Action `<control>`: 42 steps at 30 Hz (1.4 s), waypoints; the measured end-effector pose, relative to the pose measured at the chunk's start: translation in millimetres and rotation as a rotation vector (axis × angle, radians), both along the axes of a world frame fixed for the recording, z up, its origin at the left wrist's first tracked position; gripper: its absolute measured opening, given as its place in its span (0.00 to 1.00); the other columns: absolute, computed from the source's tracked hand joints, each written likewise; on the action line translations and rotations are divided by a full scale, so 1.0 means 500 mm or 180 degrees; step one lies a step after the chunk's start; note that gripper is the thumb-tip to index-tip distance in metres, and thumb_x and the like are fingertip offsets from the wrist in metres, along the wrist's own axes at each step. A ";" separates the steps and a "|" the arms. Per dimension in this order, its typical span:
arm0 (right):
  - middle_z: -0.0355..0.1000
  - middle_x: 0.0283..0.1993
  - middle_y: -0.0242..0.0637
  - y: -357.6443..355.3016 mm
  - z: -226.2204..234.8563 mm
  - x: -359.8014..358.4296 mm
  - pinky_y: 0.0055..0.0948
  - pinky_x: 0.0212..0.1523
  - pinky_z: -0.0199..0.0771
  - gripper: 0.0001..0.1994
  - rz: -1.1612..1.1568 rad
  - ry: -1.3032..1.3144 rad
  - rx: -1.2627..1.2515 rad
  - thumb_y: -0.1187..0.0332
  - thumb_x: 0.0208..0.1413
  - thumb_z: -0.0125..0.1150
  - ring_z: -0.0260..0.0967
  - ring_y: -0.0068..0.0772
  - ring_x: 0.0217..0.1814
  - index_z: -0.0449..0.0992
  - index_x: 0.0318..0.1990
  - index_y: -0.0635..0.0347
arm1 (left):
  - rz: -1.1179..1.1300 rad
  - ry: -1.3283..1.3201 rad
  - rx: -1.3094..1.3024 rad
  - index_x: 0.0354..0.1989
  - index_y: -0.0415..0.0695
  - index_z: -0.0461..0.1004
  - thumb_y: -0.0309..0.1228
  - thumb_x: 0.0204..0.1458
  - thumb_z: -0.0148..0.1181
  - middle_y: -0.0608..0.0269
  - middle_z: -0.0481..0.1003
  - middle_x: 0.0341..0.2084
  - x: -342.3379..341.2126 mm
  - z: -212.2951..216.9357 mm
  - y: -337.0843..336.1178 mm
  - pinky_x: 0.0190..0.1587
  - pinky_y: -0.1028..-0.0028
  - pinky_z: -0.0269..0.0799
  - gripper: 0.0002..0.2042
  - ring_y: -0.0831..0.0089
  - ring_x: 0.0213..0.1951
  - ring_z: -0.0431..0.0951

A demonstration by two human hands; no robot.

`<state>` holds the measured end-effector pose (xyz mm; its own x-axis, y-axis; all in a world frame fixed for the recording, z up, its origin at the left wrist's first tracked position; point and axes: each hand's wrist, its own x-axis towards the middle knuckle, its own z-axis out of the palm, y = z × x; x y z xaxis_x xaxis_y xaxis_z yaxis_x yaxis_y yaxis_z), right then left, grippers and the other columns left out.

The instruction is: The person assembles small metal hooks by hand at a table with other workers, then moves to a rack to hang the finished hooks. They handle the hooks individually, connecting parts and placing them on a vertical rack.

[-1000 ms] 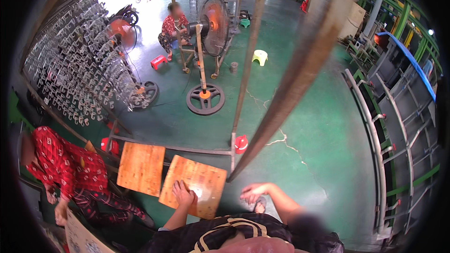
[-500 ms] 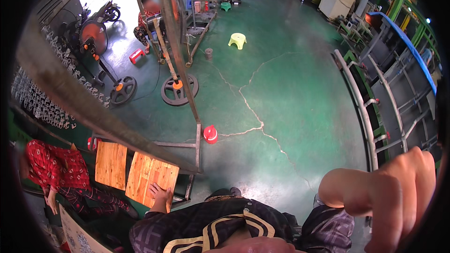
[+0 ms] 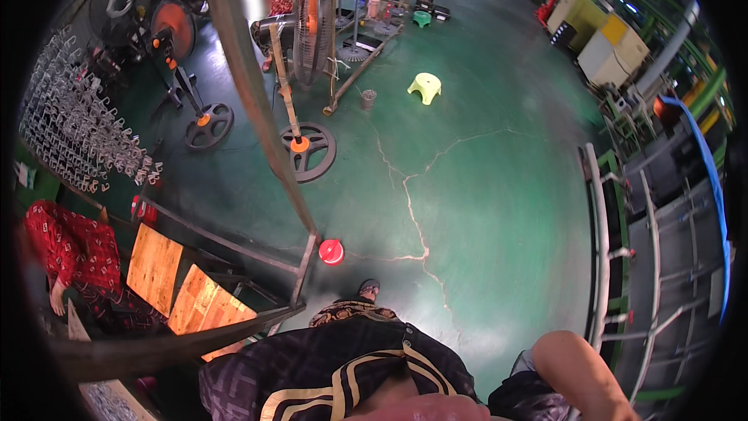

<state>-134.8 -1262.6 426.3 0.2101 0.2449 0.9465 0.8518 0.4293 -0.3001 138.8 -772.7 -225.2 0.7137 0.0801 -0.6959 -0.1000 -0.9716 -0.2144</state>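
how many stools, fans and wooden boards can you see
stools: 2, yellow-green and green
fans: 2, orange-hubbed and caged
boards: 2, and
total: 6

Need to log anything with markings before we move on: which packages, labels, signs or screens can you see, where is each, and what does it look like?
No packages, signs or screens are clearly in view.
Yellow cabinet: far upper right by the green floor's edge, boxy; any label is too small to tell.
Cream cabinet: beside it, boxy, plain.
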 end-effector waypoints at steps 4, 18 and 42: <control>0.61 0.18 0.26 -0.176 -0.001 0.079 0.23 0.19 0.56 0.13 0.0059 0.0169 -0.0017 0.80 0.47 0.42 0.57 0.19 0.17 0.66 0.16 0.52 | -0.0254 0.0297 -0.0786 0.62 0.42 0.39 0.57 0.44 0.53 0.51 0.40 0.60 -0.002 -0.042 -0.302 0.57 0.53 0.46 0.45 0.52 0.58 0.42; 0.61 0.18 0.23 -0.905 -0.083 0.204 0.21 0.21 0.57 0.14 0.0154 0.0125 0.0354 0.78 0.50 0.42 0.57 0.18 0.18 0.66 0.17 0.48 | 0.1062 0.2165 -0.1547 0.59 0.43 0.60 0.50 0.44 0.57 0.53 0.67 0.53 0.131 -0.072 -1.291 0.45 0.51 0.70 0.35 0.55 0.47 0.74; 0.71 0.27 0.42 -2.319 -1.044 0.678 0.31 0.25 0.72 0.12 -0.3506 0.7333 0.2336 0.65 0.50 0.58 0.70 0.31 0.25 0.72 0.38 0.63 | 0.0366 0.0150 -0.2923 0.37 0.46 0.78 0.39 0.44 0.56 0.53 0.77 0.35 0.979 0.011 -2.640 0.41 0.68 0.73 0.14 0.62 0.38 0.78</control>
<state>204.4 -2421.9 -95.9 0.1803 -0.5784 -0.7956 -0.4110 0.6906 -0.5952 628.4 -2092.9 -219.9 0.7048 -0.4485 -0.5496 0.0185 -0.7629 0.6463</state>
